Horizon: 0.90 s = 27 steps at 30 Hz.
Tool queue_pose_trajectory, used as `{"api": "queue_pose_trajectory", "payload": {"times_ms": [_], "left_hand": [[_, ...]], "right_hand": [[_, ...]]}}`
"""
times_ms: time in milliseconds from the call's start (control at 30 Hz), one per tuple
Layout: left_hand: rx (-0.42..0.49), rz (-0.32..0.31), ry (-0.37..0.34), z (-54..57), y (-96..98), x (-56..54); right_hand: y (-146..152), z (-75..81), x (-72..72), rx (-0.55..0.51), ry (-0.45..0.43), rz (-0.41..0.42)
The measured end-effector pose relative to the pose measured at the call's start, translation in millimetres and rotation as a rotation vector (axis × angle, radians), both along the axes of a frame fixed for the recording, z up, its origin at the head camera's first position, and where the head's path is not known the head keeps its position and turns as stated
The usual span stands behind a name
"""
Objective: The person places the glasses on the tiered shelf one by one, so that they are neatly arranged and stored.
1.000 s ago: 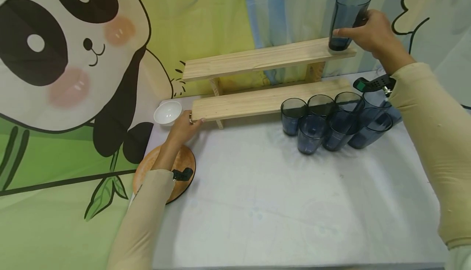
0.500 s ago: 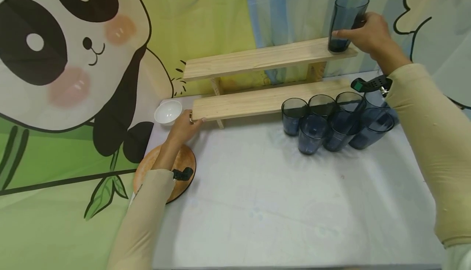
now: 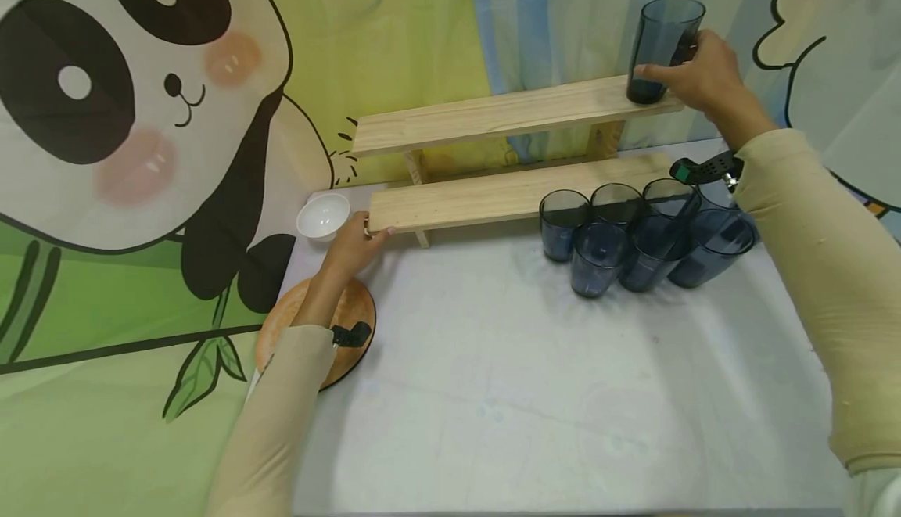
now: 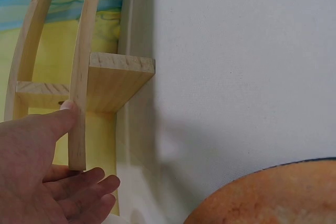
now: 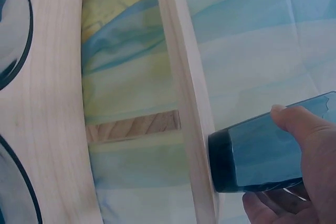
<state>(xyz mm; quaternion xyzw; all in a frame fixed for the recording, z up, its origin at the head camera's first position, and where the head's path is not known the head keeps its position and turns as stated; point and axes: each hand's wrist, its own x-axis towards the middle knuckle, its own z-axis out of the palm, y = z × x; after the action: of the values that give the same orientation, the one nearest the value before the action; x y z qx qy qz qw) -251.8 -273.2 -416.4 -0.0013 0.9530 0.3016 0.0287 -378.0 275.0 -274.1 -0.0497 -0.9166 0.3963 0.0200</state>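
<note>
A two-tier wooden shelf (image 3: pixel 450 202) stands at the back of the table. On the right end of its upper board, my right hand (image 3: pixel 707 79) grips a tall blue-tinted drinking glass (image 3: pixel 655 44) that is upright, its base right at the board. In the right wrist view the thumb and fingers wrap the glass (image 5: pixel 262 148) from both sides. My left hand (image 3: pixel 349 247) holds the left end of the lower board, thumb on top and fingers beneath, as the left wrist view shows. Several more blue glasses (image 3: pixel 597 259) stand grouped at the lower board's right front.
A small white bowl (image 3: pixel 323 216) sits left of the shelf. Below my left forearm lies a round orange-brown board (image 3: pixel 355 306) at the table's left edge. The white table (image 3: pixel 528 392) extends in front, and a printed cartoon curtain (image 3: pixel 415 32) hangs behind.
The view has shifted slightly. My right hand and the glass stay at the right end of the upper board, and my left hand keeps its hold on the lower one.
</note>
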Motion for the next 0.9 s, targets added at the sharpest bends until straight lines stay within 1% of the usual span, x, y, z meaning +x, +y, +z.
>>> {"api": "queue_pose_trajectory", "payload": {"times_ms": [133, 300, 500, 633, 733, 900], "left_hand": [[0.009, 0.0, 0.003, -1.2, 0.1, -0.5], [0.015, -0.008, 0.009, -0.9, 0.7, -1.8], [0.013, 0.003, -0.002, -0.6, 0.0, -2.3], [0.017, -0.005, 0.004, -1.5, 0.8, -2.8], [0.018, -0.002, 0.006, -3.0, 0.3, -4.0], [0.021, 0.003, 0.006, -5.1, -0.6, -6.4]], "right_hand": [[2, -2.6, 1.6, 0.018, 0.018, 0.019], [4, -5.8, 2.8, 0.023, 0.032, 0.023], [6, -8.2, 4.6, 0.045, 0.01, 0.063], [11, -10.6, 11.1, 0.06, 0.005, 0.097], [16, -9.7, 15.5, 0.104, 0.004, 0.131], [30, -9.2, 29.4, 0.195, 0.012, 0.177]]}}
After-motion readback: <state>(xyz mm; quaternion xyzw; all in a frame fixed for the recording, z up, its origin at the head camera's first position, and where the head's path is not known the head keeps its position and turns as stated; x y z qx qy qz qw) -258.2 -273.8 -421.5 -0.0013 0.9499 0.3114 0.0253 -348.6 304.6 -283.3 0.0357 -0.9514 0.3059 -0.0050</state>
